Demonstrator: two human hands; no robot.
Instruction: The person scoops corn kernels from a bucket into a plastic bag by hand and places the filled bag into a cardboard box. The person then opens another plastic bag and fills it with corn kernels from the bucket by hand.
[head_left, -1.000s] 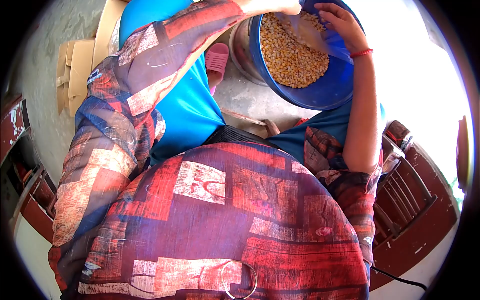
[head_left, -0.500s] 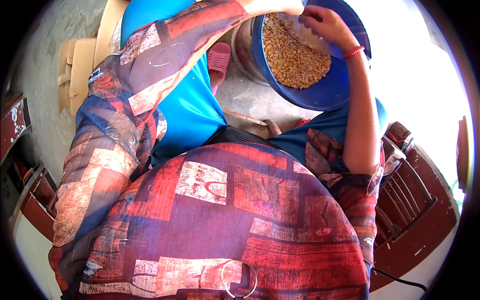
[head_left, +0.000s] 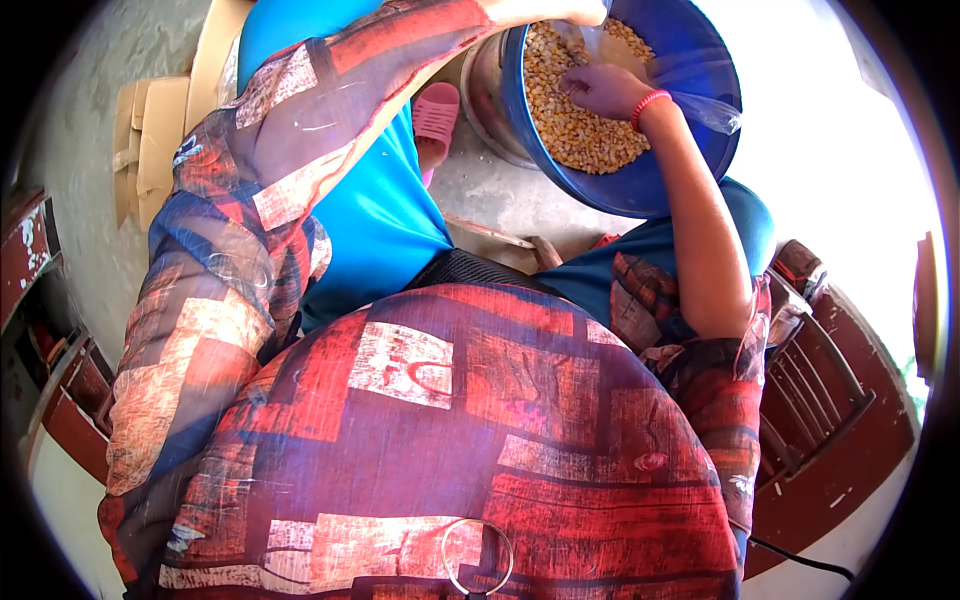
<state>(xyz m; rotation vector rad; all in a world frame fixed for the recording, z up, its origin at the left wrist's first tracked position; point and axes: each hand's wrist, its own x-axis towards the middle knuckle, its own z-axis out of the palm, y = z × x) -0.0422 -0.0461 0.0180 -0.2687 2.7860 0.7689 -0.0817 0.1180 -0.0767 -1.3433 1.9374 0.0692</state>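
Observation:
A blue basin (head_left: 690, 170) tilts at the top, with yellow corn kernels (head_left: 560, 110) in it. Inside the basin my right hand (head_left: 610, 92), a red band at its wrist, is down at the kernels with its fingers curled; whether kernels are in them is hidden. My left hand (head_left: 585, 12) is closed at the top edge of the view, holding a clear plastic bag (head_left: 605, 45) above the kernels. A loose part of the bag stretches across the basin, past my right wrist.
The basin rests over a round metal container (head_left: 487, 100). A pink slipper (head_left: 436, 115) is on a foot to its left. Folded cardboard (head_left: 160, 140) lies at the upper left. Dark red wooden chairs (head_left: 840, 430) stand at the right and the left.
My right hand has moved down and left from the bag to the kernels, its fingers curling. The bag's loose part now shows at the basin's right. My left hand has barely moved.

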